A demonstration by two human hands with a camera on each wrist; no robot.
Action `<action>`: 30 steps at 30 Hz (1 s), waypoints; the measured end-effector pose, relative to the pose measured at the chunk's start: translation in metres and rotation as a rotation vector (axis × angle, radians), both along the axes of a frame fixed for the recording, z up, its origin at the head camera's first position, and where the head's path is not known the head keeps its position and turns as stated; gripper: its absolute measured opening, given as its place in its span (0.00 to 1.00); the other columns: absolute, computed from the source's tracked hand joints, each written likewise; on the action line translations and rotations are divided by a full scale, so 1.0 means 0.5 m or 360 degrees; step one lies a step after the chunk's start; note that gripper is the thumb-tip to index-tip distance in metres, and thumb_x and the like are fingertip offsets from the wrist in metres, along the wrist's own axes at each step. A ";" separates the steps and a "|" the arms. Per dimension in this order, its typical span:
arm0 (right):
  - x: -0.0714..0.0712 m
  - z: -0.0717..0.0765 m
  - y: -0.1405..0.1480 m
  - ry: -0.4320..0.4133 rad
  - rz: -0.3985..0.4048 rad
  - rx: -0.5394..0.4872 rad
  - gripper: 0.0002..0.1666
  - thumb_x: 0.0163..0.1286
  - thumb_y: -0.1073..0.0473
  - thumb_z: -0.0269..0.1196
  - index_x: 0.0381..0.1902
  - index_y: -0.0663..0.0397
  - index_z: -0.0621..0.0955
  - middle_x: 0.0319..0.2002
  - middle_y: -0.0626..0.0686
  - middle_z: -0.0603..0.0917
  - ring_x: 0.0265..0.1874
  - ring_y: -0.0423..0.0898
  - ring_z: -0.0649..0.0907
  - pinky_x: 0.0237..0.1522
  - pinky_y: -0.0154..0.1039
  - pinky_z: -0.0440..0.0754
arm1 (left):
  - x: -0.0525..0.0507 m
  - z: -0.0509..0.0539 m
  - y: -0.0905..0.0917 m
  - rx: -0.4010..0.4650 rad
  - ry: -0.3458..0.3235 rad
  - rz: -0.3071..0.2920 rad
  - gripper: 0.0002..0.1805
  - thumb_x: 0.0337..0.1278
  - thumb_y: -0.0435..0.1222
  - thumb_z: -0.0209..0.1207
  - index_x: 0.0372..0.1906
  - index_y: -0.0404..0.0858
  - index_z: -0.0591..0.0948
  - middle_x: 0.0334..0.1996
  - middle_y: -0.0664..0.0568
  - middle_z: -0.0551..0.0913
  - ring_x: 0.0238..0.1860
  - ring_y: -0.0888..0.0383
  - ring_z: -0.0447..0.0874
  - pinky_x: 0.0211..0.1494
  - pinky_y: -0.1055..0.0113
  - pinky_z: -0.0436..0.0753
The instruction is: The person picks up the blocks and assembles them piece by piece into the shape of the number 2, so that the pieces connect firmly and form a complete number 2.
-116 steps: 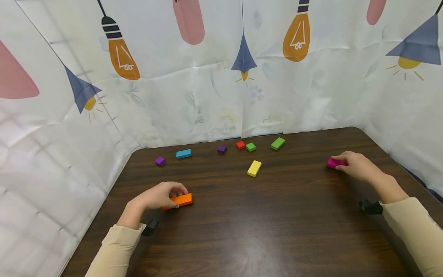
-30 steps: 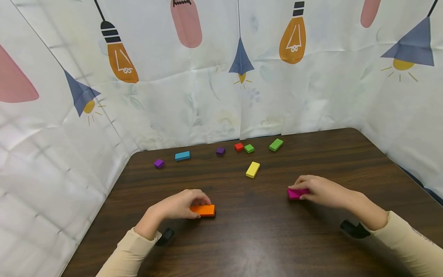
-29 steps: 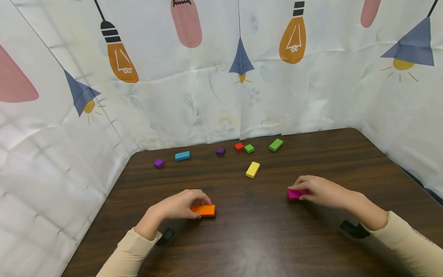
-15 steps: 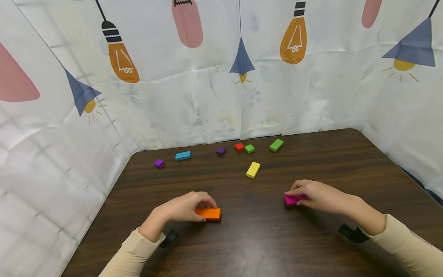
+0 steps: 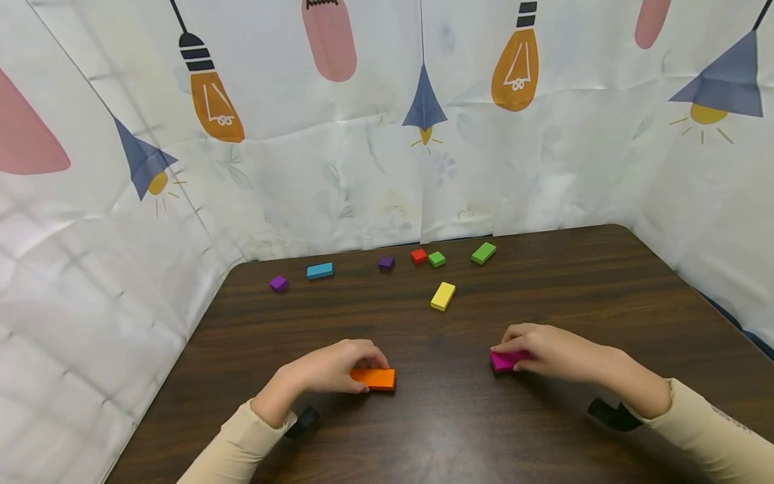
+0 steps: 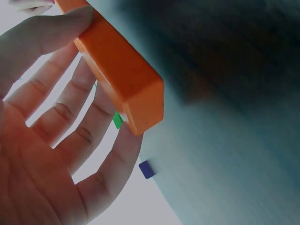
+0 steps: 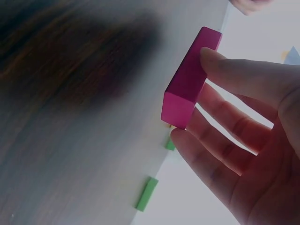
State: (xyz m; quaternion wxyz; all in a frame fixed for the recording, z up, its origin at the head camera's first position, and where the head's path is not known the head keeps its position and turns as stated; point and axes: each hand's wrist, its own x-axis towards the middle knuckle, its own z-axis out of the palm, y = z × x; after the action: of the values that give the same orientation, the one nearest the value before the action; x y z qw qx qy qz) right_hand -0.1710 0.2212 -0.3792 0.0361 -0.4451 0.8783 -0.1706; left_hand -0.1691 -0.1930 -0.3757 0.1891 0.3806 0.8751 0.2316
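My left hand [image 5: 341, 366] pinches an orange rectangular block [image 5: 379, 380] between thumb and fingers, left of the table's middle. In the left wrist view the thumb lies on one long face of the orange block [image 6: 117, 61] and the fingers curl behind it. To the right, my right hand [image 5: 553, 353] grips a magenta block [image 5: 506, 361]. The right wrist view has the thumb on one side of the magenta block [image 7: 190, 77] and fingertips on the other. A gap of table separates the two blocks. Whether either block touches the table is hard to tell.
Along the dark wooden table's [image 5: 435, 430] far side lie a purple block [image 5: 279, 284], a blue block [image 5: 320, 271], a dark purple block [image 5: 386, 263], a red block [image 5: 419, 255] and two green blocks [image 5: 484, 253]. Nearer lies a yellow block [image 5: 443, 296]. Patterned cloth [image 5: 375, 181] hangs behind.
Both hands have come closer together and nearer to me. The left moved right with the orange block, and the right moved left with the magenta block. The other blocks stayed put.
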 end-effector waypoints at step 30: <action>0.020 0.002 -0.049 0.0003 0.0133 0.0019 0.23 0.63 0.61 0.76 0.57 0.54 0.87 0.45 0.43 0.81 0.41 0.39 0.82 0.41 0.36 0.83 | 0.025 -0.008 0.072 -0.0021 0.0032 -0.0015 0.19 0.58 0.29 0.71 0.55 0.41 0.83 0.49 0.60 0.80 0.47 0.64 0.77 0.55 0.67 0.79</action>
State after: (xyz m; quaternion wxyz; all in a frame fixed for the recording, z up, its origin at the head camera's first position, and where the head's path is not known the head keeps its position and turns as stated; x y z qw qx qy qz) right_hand -0.1609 0.1966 -0.3782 0.0451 -0.4814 0.8600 -0.1635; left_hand -0.1566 -0.1568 -0.3797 0.1840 0.3857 0.8767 0.2210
